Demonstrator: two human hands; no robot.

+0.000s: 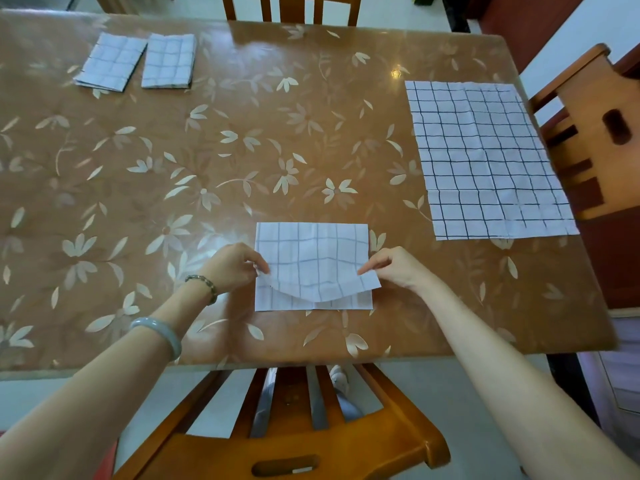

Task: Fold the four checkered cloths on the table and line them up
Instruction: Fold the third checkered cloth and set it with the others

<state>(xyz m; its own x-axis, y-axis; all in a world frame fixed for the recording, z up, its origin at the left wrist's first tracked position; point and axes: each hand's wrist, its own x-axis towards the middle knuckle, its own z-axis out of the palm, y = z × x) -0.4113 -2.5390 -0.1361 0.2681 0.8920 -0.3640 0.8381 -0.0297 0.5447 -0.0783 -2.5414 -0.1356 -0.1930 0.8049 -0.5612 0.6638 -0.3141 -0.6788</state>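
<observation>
White, grey-checked, half-folded cloth [313,251] lies at the near table edge, long axis left-to-right, its top layer pinched at the near left corner by the left hand [232,266] and near right corner by the right hand [394,268], both equally near.

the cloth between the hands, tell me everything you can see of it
The cloth between the hands is thin white fabric with a dark grid, creased, lying partly folded near the table's front edge. Its top layer is being brought toward the near edge and sags in the middle, leaving a strip of the lower layer showing. The left hand pinches the left corner of that layer, the right hand the right corner.
</observation>
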